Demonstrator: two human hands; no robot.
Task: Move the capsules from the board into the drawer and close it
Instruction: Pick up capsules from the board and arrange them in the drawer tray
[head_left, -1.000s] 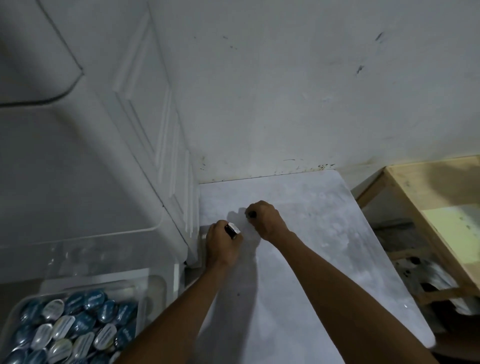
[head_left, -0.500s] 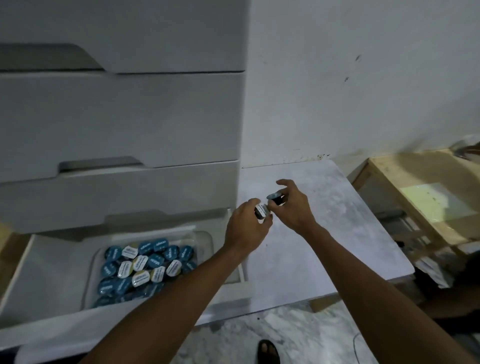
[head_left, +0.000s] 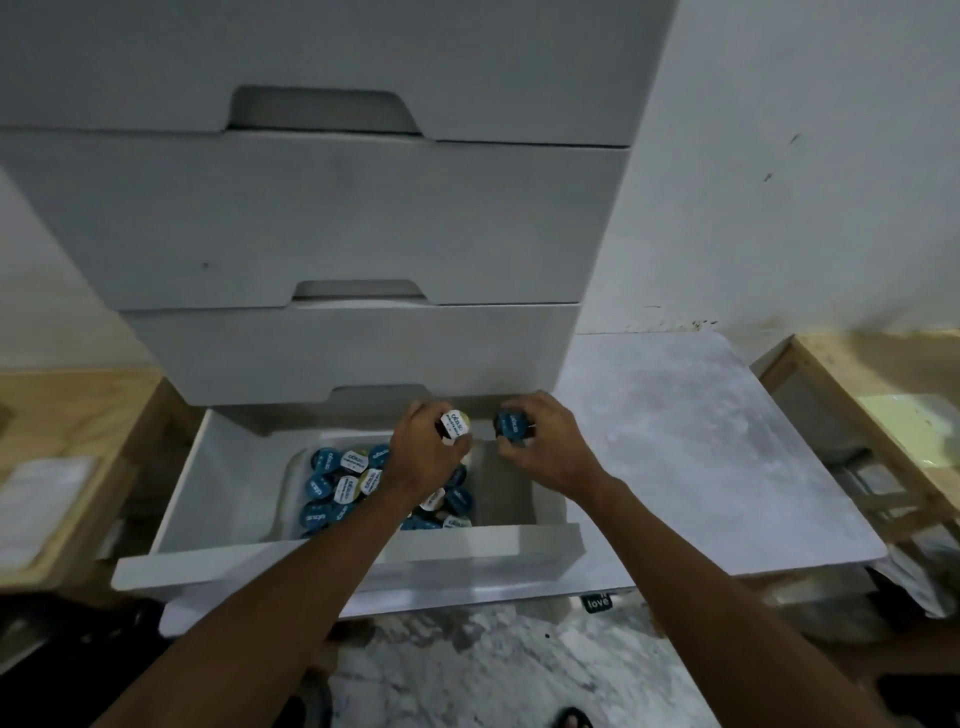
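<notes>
Head view: my left hand (head_left: 431, 457) pinches a white-lidded capsule (head_left: 454, 425); my right hand (head_left: 545, 452) pinches a blue-lidded capsule (head_left: 510, 426). Both hover over the open bottom drawer (head_left: 343, 564), above the clear tray (head_left: 289, 488) of capsules (head_left: 337, 488). The marble board (head_left: 701, 447) appears bare. Risk: release at the tray's right edge, and a capsule falls outside and jams closing.

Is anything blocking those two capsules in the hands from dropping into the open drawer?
Nothing visible does. The left hand holds a white-topped capsule and the right hand a blue-topped capsule, both over the open drawer. Below lies the clear tub of capsules, with no lid.
</notes>
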